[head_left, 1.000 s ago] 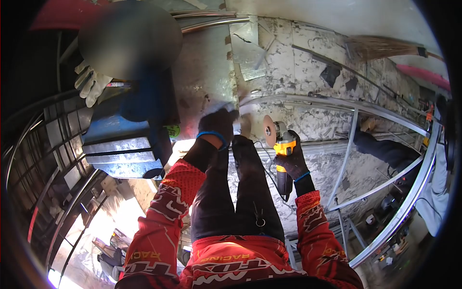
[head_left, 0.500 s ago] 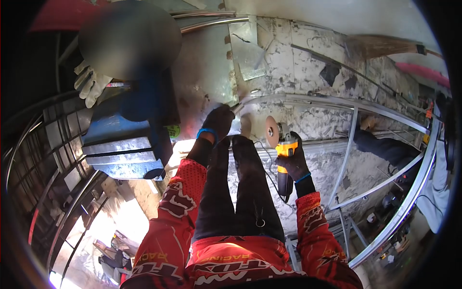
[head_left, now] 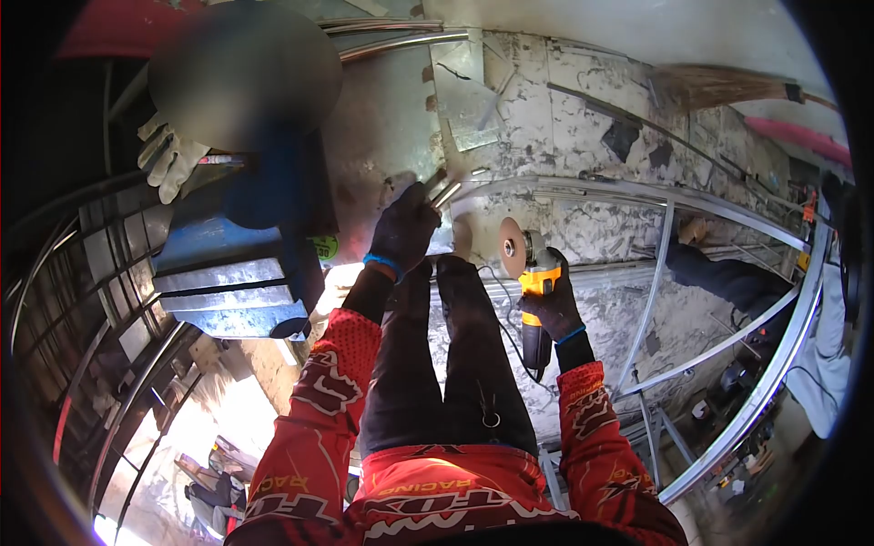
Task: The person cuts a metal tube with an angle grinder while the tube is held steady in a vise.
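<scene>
My left hand (head_left: 405,226), in a dark glove, closes around a short shiny metal piece (head_left: 446,195) that sticks out past the fingers; the rest of it is hidden. Wrapped around the body of a yellow and black angle grinder (head_left: 541,280) is my right hand (head_left: 557,305), also gloved. The grinder's brownish disc (head_left: 510,246) points up and to the left, apart from my left hand. A cord (head_left: 499,296) trails near the grinder. To the left of my left hand stands a blue bench vise (head_left: 223,264).
A curved metal frame (head_left: 663,255) spans the right side, with a person's dark-trousered leg (head_left: 724,273) within it. Pale gloves (head_left: 171,166) lie behind the vise. Metal bars (head_left: 401,45) lie at the top. A blurred round patch hides the upper left.
My left hand has shifted slightly left, and more of the metal piece shows beyond its fingers. My right hand and the grinder have barely moved.
</scene>
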`<state>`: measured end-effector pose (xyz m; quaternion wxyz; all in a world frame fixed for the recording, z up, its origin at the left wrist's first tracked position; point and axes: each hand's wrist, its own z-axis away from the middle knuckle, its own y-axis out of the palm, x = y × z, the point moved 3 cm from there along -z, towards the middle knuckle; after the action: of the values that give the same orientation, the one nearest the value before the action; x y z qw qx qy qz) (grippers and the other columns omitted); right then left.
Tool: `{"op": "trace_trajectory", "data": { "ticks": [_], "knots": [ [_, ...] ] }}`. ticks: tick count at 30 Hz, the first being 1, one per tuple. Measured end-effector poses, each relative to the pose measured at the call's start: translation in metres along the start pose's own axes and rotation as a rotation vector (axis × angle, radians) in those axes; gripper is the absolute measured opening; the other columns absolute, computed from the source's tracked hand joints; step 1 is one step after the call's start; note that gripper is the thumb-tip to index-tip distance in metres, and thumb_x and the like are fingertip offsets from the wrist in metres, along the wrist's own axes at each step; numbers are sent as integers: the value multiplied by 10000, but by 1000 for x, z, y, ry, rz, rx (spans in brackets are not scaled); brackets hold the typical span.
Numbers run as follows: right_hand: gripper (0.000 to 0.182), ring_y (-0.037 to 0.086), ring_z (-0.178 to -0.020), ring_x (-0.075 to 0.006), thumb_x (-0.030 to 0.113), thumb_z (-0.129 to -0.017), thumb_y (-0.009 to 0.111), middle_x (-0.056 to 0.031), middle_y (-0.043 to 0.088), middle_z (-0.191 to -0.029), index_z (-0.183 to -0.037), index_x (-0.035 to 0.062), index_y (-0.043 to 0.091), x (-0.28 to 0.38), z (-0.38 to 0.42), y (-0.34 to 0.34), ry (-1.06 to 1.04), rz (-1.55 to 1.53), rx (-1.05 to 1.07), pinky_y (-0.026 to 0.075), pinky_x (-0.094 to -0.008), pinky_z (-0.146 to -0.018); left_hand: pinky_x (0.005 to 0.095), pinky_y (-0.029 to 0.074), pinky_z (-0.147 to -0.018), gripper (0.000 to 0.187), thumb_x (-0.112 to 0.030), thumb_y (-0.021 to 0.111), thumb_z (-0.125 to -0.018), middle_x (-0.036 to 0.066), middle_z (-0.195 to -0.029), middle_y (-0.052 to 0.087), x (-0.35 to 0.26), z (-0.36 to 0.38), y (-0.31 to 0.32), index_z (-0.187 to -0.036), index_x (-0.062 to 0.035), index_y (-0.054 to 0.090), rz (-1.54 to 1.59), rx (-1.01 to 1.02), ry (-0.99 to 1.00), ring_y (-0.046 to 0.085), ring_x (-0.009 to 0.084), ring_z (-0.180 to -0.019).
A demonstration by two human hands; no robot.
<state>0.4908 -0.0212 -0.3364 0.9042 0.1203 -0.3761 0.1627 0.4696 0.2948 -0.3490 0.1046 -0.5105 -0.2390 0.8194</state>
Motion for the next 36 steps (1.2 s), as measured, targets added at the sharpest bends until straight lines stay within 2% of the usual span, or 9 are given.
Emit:
{"op": "trace_trajectory", "data": {
  "ticks": [6, 8, 9, 11, 12, 16, 18, 27, 36],
  "knots": [
    [1011, 616, -994, -216, -110, -645, 772, -99, 599, -1198, -1489, 131, 270, 2, -5, 3, -18, 39, 18, 564, -362, -830, 375, 489, -731, 137, -56, 628, -906, 112, -837, 556, 14, 3, 1, -994, -53, 523, 304, 68, -44, 575, 245, -766],
    [1011, 612, -993, -210, -112, -650, 769, -106, 591, -1212, -1497, 126, 271, 5, -9, 4, 5, 43, 44, 563, -363, -831, 441, 510, -765, 203, -188, 665, -869, 166, -927, 643, 5, 4, -6, -1012, -68, 585, 58, 112, -18, 648, 353, -875],
    [1011, 612, -993, -210, -112, -650, 769, -106, 591, -1212, -1497, 126, 271, 6, -9, 4, 10, 49, 38, 563, -363, -831, 441, 510, -765, 203, -188, 665, -869, 166, -927, 643, 10, 6, -5, -1012, -68, 585, 66, 117, -19, 648, 353, -875],
    [1015, 603, -1012, -207, -116, -654, 766, -108, 588, -1216, -1507, 126, 271, 10, -13, 5, -35, 34, 95, 561, -363, -830, 454, 537, -817, 324, -245, 680, -865, 159, -1028, 687, 12, 6, -4, -1139, -79, 633, -248, 79, 219, 668, 351, -955],
    [1014, 593, -1039, -207, -107, -654, 762, -110, 584, -1222, -1511, 118, 270, 14, -14, 5, 0, 123, 83, 555, -359, -852, 468, 549, -860, 423, -287, 675, -864, 158, -1114, 697, 7, 5, -4, -1232, -82, 641, -333, 166, 148, 669, 351, -1014],
    [1021, 593, -1072, -218, -52, -638, 779, -110, 584, -1238, -1509, 97, 268, 21, -22, 11, -80, 227, 87, 541, -354, -897, 476, 545, -840, 358, -282, 656, -860, 165, -1081, 697, -13, 1, -8, -1163, -93, 655, -329, 224, 141, 670, 361, -990],
    [1027, 597, -1074, -227, -35, -634, 785, -111, 593, -1228, -1508, 94, 261, 24, -25, 14, -64, 266, 99, 540, -362, -898, 482, 539, -791, 272, -259, 634, -865, 167, -946, 685, -20, 0, -7, -1078, -90, 625, -240, 192, 206, 672, 384, -914],
    [1038, 600, -1059, -229, -34, -631, 791, -113, 599, -1214, -1507, 109, 252, 21, -28, 23, -65, 255, 105, 543, -364, -894, 483, 541, -825, 353, -248, 657, -847, 197, -1026, 694, -23, 2, 3, -1141, -53, 640, -210, 85, 262, 667, 398, -964],
    [1041, 598, -1078, -241, -48, -628, 791, -120, 586, -1245, -1505, 127, 256, 16, -27, 23, -5, 173, 96, 544, -369, -888, 506, 536, -807, 318, -262, 636, -855, 186, -997, 698, -25, 0, 0, -1118, -82, 626, -210, 139, 227, 667, 394, -946]
  ]
}}
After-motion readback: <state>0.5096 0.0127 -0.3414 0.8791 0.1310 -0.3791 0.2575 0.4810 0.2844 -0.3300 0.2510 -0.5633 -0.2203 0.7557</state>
